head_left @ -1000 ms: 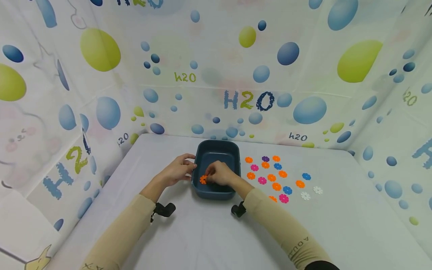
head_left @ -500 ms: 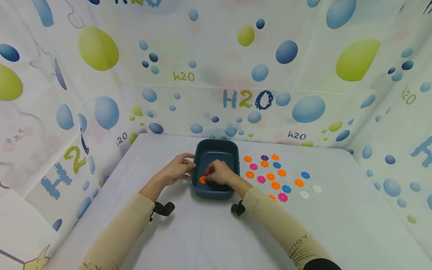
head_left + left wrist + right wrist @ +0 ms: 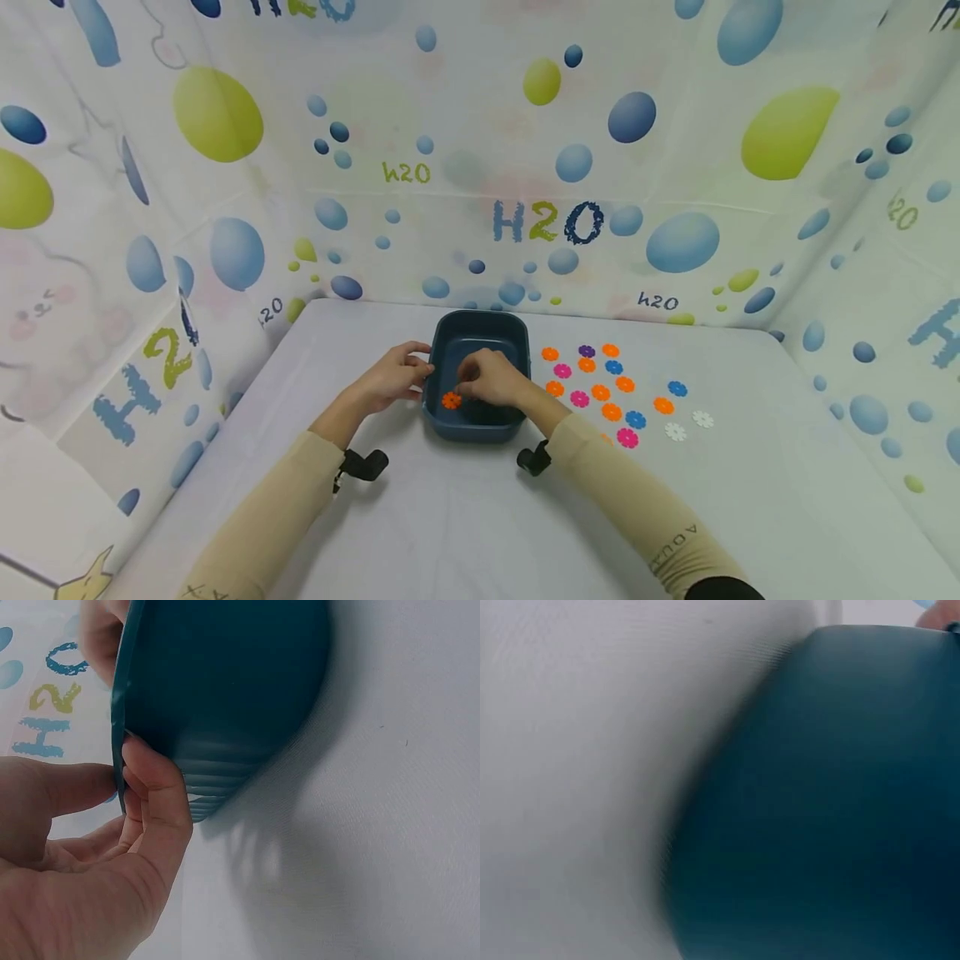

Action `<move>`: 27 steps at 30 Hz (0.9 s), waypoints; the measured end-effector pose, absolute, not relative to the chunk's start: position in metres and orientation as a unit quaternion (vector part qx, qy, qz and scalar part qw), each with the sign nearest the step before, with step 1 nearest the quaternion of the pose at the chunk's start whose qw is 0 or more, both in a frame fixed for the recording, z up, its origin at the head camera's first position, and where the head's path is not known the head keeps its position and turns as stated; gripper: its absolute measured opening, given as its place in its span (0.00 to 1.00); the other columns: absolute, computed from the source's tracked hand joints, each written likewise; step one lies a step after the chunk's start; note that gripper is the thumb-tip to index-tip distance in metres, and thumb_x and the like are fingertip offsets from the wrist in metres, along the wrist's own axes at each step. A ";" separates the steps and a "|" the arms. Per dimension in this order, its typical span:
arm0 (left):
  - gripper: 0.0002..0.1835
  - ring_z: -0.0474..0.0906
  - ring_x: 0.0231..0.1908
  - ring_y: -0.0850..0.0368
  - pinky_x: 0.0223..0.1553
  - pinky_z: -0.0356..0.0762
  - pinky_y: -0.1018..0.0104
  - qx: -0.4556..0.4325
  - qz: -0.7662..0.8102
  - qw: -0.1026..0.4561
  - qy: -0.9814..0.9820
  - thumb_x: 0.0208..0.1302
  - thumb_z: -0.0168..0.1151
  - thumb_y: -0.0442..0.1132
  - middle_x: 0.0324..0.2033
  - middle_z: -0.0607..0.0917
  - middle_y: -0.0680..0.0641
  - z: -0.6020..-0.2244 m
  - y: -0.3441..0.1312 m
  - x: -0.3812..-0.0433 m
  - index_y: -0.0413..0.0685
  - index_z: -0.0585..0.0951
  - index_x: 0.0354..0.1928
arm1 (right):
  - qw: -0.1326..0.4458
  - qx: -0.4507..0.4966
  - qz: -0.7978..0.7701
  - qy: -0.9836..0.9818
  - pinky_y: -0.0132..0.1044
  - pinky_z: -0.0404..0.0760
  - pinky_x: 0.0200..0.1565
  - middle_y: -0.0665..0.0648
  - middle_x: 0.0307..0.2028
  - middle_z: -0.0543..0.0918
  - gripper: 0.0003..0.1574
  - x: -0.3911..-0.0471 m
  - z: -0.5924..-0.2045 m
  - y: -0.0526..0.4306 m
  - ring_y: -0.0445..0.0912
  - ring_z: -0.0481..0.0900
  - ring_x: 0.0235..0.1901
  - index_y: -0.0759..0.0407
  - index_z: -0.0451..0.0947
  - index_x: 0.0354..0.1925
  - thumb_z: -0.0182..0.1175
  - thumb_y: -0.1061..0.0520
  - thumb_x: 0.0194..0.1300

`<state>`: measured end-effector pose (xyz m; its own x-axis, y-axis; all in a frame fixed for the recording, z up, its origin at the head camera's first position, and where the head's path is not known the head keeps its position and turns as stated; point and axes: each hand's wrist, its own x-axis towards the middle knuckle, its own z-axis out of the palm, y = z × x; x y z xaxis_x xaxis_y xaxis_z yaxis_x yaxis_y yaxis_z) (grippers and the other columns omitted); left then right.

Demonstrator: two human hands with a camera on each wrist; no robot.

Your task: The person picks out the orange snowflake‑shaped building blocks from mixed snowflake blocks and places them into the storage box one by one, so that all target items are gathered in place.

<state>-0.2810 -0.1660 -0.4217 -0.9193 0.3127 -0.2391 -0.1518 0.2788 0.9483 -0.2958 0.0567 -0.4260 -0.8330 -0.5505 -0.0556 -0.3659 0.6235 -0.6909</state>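
A dark blue-green rectangular bin (image 3: 480, 433) stands on the white-covered table. My left hand (image 3: 395, 372) pinches its left rim, thumb on one side and fingers on the other, as the left wrist view shows. Inside the bin, an orange flower-shaped disc (image 3: 452, 401) lies near the front left corner. My right hand (image 3: 491, 379) is over the inside of the bin, fingers loosely bent, its fingertips just right of and above that disc. In the right wrist view the bin's outer wall (image 3: 810, 810) fills much of the picture and hides the right fingers.
Right of the bin, several flower-shaped discs lie scattered flat, among them a pink one (image 3: 627, 437), a blue one (image 3: 635, 419), a purple one (image 3: 587, 351) and a white one (image 3: 675, 432). A patterned curtain (image 3: 480, 100) hangs behind and at both sides of the table.
My right hand has drawn slightly up and right from the orange disc, so more of the disc shows. The left hand has stayed at the rim.
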 end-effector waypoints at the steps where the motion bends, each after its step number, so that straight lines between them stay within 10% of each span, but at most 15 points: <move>1: 0.27 0.80 0.44 0.47 0.45 0.84 0.57 0.055 0.597 0.195 0.776 0.79 0.51 0.33 0.52 0.76 0.33 -0.421 -0.166 -0.281 0.37 0.59 0.75 | 0.129 -0.259 -0.347 0.892 0.39 0.84 0.47 0.58 0.46 0.86 0.19 -0.295 -0.422 0.060 0.47 0.83 0.41 0.66 0.83 0.53 0.68 0.57 0.68; 27: 0.28 0.80 0.44 0.46 0.44 0.84 0.59 0.051 0.588 0.196 0.783 0.79 0.51 0.33 0.52 0.76 0.33 -0.420 -0.167 -0.282 0.37 0.59 0.75 | 0.071 -0.273 -0.322 0.904 0.37 0.81 0.40 0.60 0.48 0.83 0.22 -0.258 -0.389 0.143 0.50 0.79 0.42 0.66 0.82 0.53 0.70 0.54 0.66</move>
<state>-0.2820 -0.1666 -0.4202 -0.9181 0.3104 -0.2466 -0.1500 0.3038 0.9409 -0.2580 0.1429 -0.3893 -0.8412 -0.5386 0.0473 -0.4473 0.6441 -0.6205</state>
